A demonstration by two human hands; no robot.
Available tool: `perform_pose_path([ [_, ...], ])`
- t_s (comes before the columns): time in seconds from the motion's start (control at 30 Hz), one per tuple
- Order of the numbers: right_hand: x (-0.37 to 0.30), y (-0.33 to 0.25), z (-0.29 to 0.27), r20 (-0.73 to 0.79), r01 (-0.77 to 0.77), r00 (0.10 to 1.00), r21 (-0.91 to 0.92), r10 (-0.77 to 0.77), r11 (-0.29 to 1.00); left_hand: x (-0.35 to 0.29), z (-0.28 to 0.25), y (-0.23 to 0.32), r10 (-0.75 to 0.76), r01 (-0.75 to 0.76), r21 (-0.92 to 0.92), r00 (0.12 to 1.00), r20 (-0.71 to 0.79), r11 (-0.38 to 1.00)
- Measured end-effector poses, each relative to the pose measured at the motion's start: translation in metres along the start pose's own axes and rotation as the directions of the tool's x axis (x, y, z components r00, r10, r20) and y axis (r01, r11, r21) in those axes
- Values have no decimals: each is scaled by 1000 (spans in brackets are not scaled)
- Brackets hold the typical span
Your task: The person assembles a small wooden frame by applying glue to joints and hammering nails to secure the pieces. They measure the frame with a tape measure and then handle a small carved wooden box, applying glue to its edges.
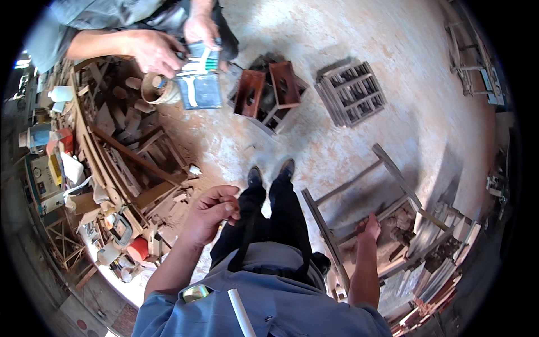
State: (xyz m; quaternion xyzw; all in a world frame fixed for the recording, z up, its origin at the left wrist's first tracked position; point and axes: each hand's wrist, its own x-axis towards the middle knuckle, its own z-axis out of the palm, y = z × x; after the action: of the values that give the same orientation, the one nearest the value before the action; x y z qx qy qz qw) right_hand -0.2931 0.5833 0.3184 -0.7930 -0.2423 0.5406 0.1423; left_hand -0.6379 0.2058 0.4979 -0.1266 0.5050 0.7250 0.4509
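1. Step in hand: you're standing between grips, as I read it – nothing is clearly being lifted or worked.
2. Your left hand (212, 216) is hanging in front of your body, fingers bent in, thumb lying close to the index. Can't tell whether anything small is sitting in that pinch.
3. Your right hand (368, 227) is reaching out over the grey-brown, open rectangular wooden frame (324, 233), fingers partly bent. Contact and closure aren't showing – can't tell if it's holding a rail.
4. Frame is sitting on the floor to your right, long wooden strips (435, 283) lying beside it.
5. Next move: any hold on the frame would be calling for fingers fully around a rail, left hand coming across for balance.
6. Ahead, reddish-brown open wooden boxes (249, 92) are resting near a co-worker's hands (154, 50), well apart from yours.
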Motion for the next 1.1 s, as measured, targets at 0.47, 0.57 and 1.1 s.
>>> perform_pose_path([
  [0.47,23,-29,34,2,-16,1000,-36,16,999,22,-20,-47,-33,265,767,952,-304,584],
  [0.57,32,-31,33,46,-6,999,-62,9,998,23,-17,-51,-35,285,819,950,-309,497],
  [1.1,47,-42,40,47,-10,999,-138,17,990,16,-45,-88,0,289,902,952,-306,321],
])
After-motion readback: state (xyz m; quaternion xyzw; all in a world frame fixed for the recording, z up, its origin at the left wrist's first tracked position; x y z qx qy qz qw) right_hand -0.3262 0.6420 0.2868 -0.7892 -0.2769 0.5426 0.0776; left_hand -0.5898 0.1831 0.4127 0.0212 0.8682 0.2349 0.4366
